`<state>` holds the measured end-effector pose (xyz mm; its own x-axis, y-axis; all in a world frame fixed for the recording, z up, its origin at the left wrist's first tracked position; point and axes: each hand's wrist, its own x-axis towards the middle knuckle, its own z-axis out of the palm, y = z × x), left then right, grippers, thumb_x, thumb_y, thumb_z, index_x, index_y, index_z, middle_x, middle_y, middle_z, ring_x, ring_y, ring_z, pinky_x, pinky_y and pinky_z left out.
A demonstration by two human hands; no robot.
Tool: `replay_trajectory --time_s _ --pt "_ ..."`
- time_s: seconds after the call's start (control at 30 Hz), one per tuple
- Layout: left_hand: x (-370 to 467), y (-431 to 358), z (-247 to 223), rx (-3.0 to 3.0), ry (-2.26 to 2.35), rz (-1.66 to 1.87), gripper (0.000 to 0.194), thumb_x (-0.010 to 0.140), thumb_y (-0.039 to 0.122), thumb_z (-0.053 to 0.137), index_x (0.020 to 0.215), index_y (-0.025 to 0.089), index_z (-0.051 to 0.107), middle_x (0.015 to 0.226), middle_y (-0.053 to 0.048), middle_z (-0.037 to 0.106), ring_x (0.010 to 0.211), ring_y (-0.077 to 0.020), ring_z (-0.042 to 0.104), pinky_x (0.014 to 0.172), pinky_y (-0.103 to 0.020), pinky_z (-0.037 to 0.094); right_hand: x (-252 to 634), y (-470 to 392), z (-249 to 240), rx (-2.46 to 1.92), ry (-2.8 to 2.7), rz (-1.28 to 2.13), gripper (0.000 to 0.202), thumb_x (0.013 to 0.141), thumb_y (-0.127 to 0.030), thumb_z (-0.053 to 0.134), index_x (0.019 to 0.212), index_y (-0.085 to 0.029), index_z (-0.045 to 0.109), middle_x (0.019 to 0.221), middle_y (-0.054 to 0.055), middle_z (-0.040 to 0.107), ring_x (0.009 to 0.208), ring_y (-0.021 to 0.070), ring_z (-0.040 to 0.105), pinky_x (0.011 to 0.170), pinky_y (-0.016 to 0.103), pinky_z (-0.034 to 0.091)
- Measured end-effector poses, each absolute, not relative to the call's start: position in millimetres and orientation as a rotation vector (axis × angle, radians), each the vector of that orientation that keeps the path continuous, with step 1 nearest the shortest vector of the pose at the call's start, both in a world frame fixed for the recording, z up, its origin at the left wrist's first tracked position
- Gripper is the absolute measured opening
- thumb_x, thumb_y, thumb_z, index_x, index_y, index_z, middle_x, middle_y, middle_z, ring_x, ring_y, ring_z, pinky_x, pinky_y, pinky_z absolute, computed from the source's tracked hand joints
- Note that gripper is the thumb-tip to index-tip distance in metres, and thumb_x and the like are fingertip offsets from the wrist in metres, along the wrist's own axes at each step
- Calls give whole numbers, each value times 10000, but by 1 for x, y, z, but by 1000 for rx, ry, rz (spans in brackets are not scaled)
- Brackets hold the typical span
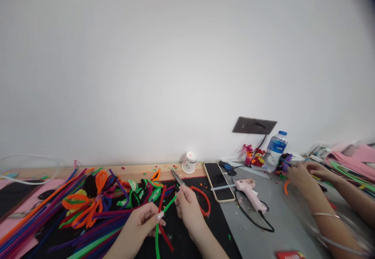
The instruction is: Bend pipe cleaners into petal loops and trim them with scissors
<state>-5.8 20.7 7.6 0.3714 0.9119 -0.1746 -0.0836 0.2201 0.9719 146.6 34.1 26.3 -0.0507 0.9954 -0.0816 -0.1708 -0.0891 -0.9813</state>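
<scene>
My left hand (146, 220) is closed, thumb and fingers pinching a green pipe cleaner (157, 241). A red pipe cleaner (166, 237) crosses it at the fingertips and sticks out above and below. With fingers together, my right hand (189, 208) grips the upper end of the green pipe cleaner. Scissors (202, 200) with orange-red handles lie partly behind the right hand, blades pointing up and left; whether the hand touches them I cannot tell. Left of my hands, pipe-cleaner flowers with orange petals (98, 200) and green loops (134, 192) rest on many loose pipe cleaners (96, 237).
Beyond my hands stands a white paper cup (189, 163). To the right are a phone (219, 183), a pink glue gun (251, 196) with its cord and a water bottle (275, 149). Another person's hands (304, 177) work at the far right. A wall (175, 75) closes the back.
</scene>
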Motion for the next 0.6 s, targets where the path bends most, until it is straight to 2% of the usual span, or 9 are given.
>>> replay_trajectory --time_s 0.2,0.4,0.53,0.6 --pt "-3 18 10 1182 941 812 355 707 480 592 632 159 460 617 9 619 533 -88 500 516 -190 383 148 33 30 -1036 -946 1495 327 736 -423 529 605 -202 326 441 -121 287 337 15 145 340 178 75" --pt "-2 19 8 1282 908 818 349 746 484 541 611 179 441 520 62 475 503 -98 479 505 -202 395 153 34 32 -1011 -978 1483 313 752 -394 543 602 -199 351 421 -105 313 337 25 164 347 184 82" --pt "-3 18 14 1242 938 865 377 715 518 555 583 194 414 495 65 458 471 -107 471 481 -209 389 153 34 34 -1014 -1042 1437 286 793 -413 487 625 -184 449 470 -76 341 358 42 200 346 187 129" --pt "-5 16 19 1230 996 993 375 726 517 543 574 200 413 485 65 458 468 -111 465 488 -211 384 155 35 35 -1062 -1155 1330 292 796 -404 489 628 -167 523 577 -40 417 372 36 223 345 190 152"
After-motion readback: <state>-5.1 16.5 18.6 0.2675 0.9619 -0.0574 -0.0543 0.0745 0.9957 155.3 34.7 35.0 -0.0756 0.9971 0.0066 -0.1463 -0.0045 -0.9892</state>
